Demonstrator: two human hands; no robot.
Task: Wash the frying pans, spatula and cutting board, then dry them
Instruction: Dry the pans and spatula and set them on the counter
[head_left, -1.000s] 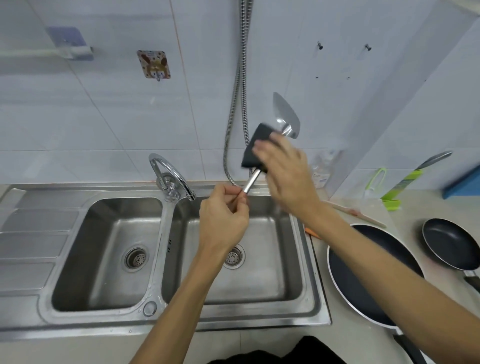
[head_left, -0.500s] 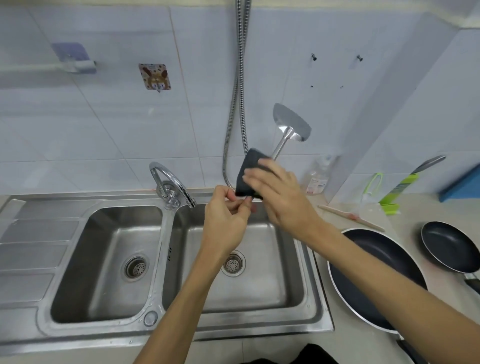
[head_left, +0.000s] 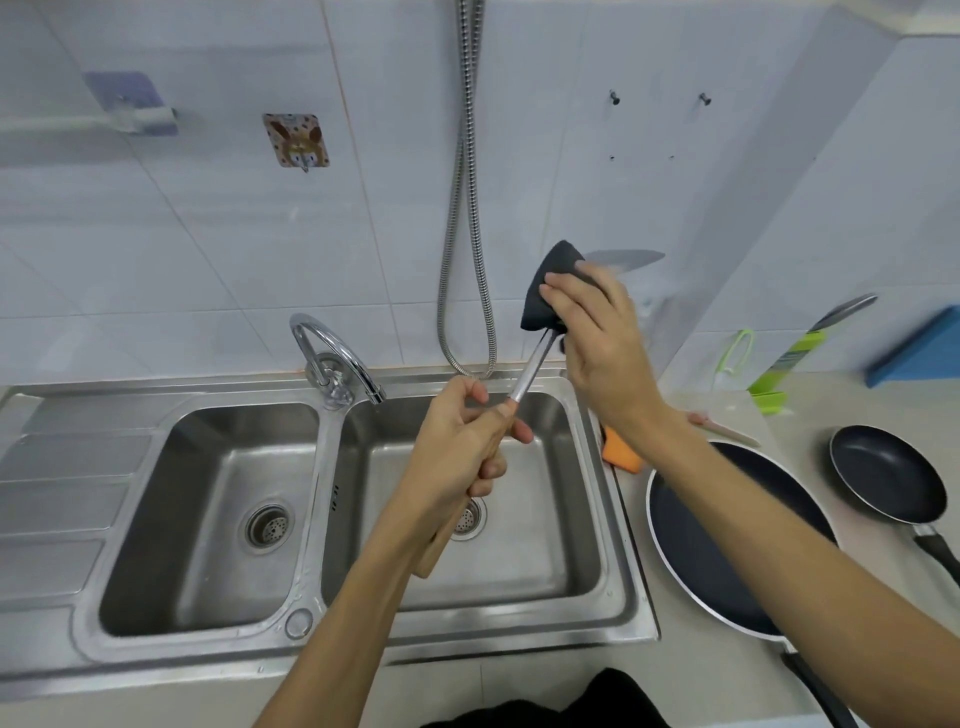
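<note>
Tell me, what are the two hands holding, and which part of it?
The left hand grips the spatula by its wooden handle. The right hand pinches a dark sponge wrapped over the spatula's blade end.

No text, brand, number or sign can be read anywhere in the view. A printed cartoon animal is seen on the square wall hook, but no lettering is shown with it. Some print is carried on the green knife sheath at the right, but it is too blurred to be made out.
</note>
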